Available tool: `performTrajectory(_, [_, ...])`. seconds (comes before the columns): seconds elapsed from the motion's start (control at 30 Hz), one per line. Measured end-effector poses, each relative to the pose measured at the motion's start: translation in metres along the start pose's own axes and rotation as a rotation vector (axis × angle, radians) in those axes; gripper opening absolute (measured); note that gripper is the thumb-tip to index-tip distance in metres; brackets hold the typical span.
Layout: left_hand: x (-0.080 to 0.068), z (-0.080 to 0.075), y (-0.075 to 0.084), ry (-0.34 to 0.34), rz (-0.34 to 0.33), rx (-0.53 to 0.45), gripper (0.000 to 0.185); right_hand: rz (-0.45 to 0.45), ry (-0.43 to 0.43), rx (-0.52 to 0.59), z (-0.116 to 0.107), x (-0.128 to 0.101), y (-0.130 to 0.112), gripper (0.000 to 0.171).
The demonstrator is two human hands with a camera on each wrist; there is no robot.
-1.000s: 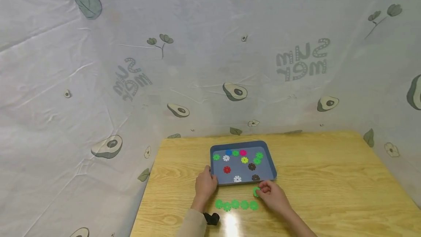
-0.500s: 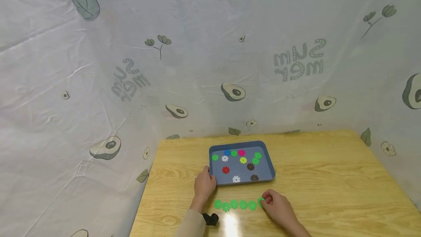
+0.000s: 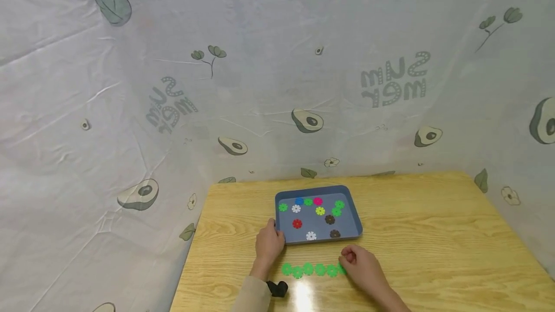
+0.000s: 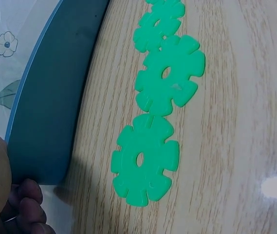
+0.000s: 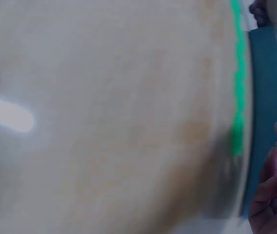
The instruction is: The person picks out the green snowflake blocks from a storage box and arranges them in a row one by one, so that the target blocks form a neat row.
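Note:
My left hand [image 3: 269,244] grips the near left corner of a blue-grey tray [image 3: 318,241]; the left wrist view shows curled fingers [image 4: 29,207] under that corner. Several green notched plastic discs [image 3: 320,269] lie in a row on the table in front of the tray. In the left wrist view the nearest disc [image 4: 123,168] touches its neighbour. My right hand [image 3: 366,268] is over the row's right end, its thumb partly hiding the last disc [image 3: 341,268]. Close up, its loosely curled fingers [image 5: 273,163] hold nothing and stand apart from the blurred row [image 5: 238,87].
Inside the tray lie loose discs: several green, two white, two brown, and a red [image 3: 297,224], a yellow [image 3: 320,211], a pink [image 3: 318,201] and a blue one. A black device [image 3: 278,289] sits at my left wrist. A patterned sheet [image 3: 260,81] hangs behind the wooden table [image 3: 416,225].
My right hand has brought a green disc from near the tray's front edge down to the row's right end, slid it left against the row and let go. The left hand stays at the tray.

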State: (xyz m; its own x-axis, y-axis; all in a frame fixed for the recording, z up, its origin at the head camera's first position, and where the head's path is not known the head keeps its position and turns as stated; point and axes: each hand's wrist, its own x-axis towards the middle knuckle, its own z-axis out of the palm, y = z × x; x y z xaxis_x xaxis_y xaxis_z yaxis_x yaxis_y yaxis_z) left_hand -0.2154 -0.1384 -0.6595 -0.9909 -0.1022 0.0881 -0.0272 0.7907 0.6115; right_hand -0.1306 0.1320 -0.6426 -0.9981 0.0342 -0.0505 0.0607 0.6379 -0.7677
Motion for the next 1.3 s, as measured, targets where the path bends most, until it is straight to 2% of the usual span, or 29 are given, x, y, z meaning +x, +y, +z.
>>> performTrajectory(0.2, [0.002,-0.004,-0.005,0.006,-0.012,0.000,0.030,-0.097,0.008,0.060,0.009,0.031,-0.028,0.007])
performTrajectory(0.43, [0.003,-0.004,-0.010,0.005,-0.005,0.025,0.029,-0.158,-0.008,0.048,0.028,0.071,-0.058,0.008])
performTrajectory(0.67, [0.003,-0.005,-0.006,0.033,0.022,0.042,0.027,-0.165,-0.032,0.029,0.052,0.110,-0.082,0.011])
performTrajectory(0.8, [0.003,-0.005,-0.002,0.062,0.034,0.051,0.022,-0.180,-0.039,0.006,0.068,0.131,-0.089,0.012])
performTrajectory(0.93, [0.003,-0.005,0.000,0.082,0.033,0.057,0.020,-0.157,-0.067,-0.009,0.083,0.149,-0.093,0.013])
performTrajectory(1.17, [0.002,-0.002,0.001,0.087,0.049,0.044,0.024,-0.138,-0.089,-0.053,0.102,0.171,-0.094,0.017])
performTrajectory(1.3, [0.002,0.001,-0.001,0.067,0.046,0.044,0.023,-0.110,-0.123,-0.098,0.108,0.177,-0.096,0.027])
